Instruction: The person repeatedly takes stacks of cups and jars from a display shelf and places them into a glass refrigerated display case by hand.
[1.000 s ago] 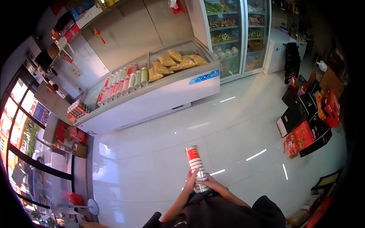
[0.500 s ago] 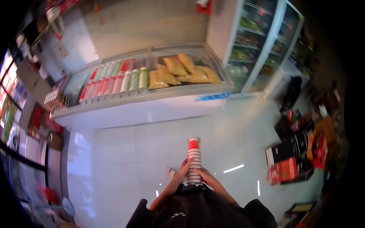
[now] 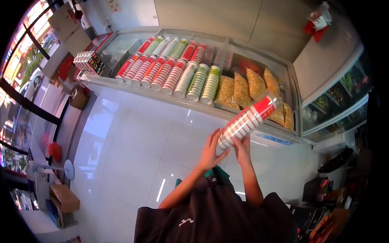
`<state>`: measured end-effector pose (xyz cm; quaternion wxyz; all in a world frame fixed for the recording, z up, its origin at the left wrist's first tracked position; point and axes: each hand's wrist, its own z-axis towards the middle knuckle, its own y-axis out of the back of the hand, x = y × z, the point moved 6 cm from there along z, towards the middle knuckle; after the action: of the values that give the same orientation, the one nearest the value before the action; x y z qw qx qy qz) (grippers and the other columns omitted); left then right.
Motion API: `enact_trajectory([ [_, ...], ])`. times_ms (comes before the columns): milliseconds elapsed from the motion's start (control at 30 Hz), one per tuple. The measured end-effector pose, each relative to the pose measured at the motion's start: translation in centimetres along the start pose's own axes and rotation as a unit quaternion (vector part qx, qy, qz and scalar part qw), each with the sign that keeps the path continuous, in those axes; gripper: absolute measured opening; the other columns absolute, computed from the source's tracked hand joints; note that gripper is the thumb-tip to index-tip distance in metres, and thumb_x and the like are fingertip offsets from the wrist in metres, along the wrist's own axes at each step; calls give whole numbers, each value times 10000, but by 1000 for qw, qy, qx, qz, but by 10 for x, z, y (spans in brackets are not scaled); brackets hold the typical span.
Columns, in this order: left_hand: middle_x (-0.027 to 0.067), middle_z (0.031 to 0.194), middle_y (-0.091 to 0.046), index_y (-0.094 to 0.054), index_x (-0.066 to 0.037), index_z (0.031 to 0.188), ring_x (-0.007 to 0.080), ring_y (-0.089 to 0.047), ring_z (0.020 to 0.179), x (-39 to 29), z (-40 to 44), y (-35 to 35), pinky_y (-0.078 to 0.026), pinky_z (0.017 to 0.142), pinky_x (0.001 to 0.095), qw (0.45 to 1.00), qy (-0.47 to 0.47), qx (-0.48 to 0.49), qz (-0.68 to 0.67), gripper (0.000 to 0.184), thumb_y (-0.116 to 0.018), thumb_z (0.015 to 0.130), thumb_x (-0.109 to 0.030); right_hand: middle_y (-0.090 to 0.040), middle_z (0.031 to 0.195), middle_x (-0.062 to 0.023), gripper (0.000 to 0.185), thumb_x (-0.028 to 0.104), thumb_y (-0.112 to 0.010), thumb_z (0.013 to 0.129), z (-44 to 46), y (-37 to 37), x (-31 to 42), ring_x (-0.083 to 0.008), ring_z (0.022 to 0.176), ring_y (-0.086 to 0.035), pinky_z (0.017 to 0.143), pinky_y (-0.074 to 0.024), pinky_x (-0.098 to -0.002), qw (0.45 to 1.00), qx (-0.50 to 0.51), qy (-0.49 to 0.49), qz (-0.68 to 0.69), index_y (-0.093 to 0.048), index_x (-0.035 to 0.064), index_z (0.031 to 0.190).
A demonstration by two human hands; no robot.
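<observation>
A wrapped stack of red and white cups (image 3: 245, 121) slants up to the right, its far end in front of the bags of yellow food (image 3: 255, 84). My left hand (image 3: 210, 150) is closed round the stack's lower left side. On its lower right side, my right hand (image 3: 242, 150) grips the same stack. Beyond them, two rows of similar cup stacks (image 3: 174, 75) in red, white and green lie on the glass top of the chest freezer (image 3: 142, 89).
Upright glass-door fridges (image 3: 336, 101) stand at the right. Boxes and bags (image 3: 316, 218) are piled at the lower right. At the left are a white fan (image 3: 69, 169), a cardboard box (image 3: 65, 198) and windows. Small packs (image 3: 88, 62) sit on the freezer's left corner.
The view has turned and come nearer the freezer. Both hands have raised the cup stack, which has gone from nearly upright in view to slanting right, over the freezer's front edge.
</observation>
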<state>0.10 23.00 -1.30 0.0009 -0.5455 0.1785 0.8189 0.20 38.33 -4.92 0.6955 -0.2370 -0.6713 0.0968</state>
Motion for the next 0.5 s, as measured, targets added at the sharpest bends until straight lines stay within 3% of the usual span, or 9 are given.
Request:
enact_trajectory([
  [100, 211, 1326, -407, -344, -25, 1356, 383, -424, 1210, 30, 91, 12, -375, 996, 415, 997, -3, -64, 52, 717, -710, 756, -167, -445, 1267, -95, 682, 106, -680, 799, 105, -23, 12, -203, 1161, -472, 957, -427, -363, 1000, 22, 3, 2, -284, 46, 1351],
  [167, 208, 1318, -421, -365, -15, 1339, 376, -436, 1205, 45, 154, 20, -384, 988, 406, 993, -39, -89, 64, 715, -729, 750, -191, -452, 1260, -84, 663, 112, -687, 798, 184, -21, 10, -185, 1145, -478, 940, -433, -350, 998, 44, -47, -14, -315, 61, 1345],
  [300, 200, 1302, -433, -378, -14, 1314, 380, -440, 1193, 91, 288, 21, -392, 973, 411, 990, -23, -114, 75, 689, -723, 761, -238, -544, 1156, 1, 518, 159, -690, 814, 331, -29, 26, -129, 1030, -556, 815, -473, -282, 989, 42, -128, -66, -441, 130, 1268],
  [400, 190, 1221, -456, -397, -32, 1300, 390, -474, 1101, 136, 372, 12, -426, 908, 425, 970, 20, -129, 207, 642, -679, 796, -314, -597, 1055, 1, 429, 195, -706, 807, 437, -18, 17, -118, 937, -590, 761, -470, -257, 979, 47, -178, -88, -497, 158, 1180],
  [500, 186, 1208, -463, -401, -42, 1305, 387, -483, 1071, 196, 438, 6, -435, 875, 436, 955, 97, -137, 243, 641, -658, 803, -348, -592, 1006, 0, 378, 231, -725, 788, 529, -6, -22, -123, 883, -591, 761, -472, -298, 959, 24, -260, -113, -527, 150, 1100],
])
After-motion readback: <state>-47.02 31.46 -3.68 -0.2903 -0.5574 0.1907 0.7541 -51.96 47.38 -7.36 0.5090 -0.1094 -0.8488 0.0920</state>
